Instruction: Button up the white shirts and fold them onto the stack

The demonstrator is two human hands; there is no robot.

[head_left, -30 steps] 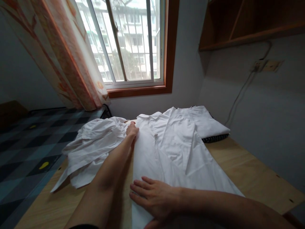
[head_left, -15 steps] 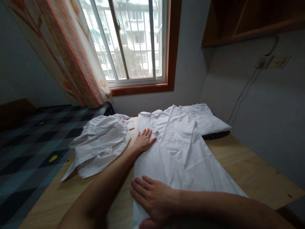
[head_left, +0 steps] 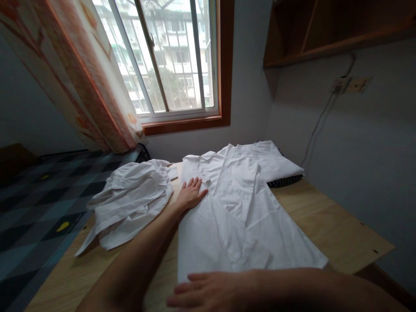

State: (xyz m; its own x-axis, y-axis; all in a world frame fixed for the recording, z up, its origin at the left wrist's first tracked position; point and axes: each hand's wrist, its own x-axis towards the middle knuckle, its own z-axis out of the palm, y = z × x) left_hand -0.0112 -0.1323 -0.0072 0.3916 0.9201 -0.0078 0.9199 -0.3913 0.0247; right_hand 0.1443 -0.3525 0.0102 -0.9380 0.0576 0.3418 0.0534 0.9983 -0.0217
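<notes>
A white shirt [head_left: 234, 216] lies spread lengthwise over the wooden table, its left side folded to a straight edge and its sleeve laid along the body. My left hand [head_left: 192, 193] rests flat with spread fingers on the shirt's left edge, near its upper part. At the near end, my right hand [head_left: 208, 291] stretches across the lower shirt, fingers extended and slightly blurred. The bottom of that hand is cut off by the frame. Neither hand grips the cloth.
A crumpled white garment [head_left: 133, 201] lies left on the wooden table [head_left: 338, 229]. Folded clothes [head_left: 264, 160], white over dark striped, sit at the far right. A checked bed [head_left: 32, 216] adjoins on the left. A cord [head_left: 315, 134] hangs from the wall socket.
My right hand has slid nearer, toward the lower frame edge, along the shirt. My left hand stays on the same spot of cloth. The view has turned slightly right.
</notes>
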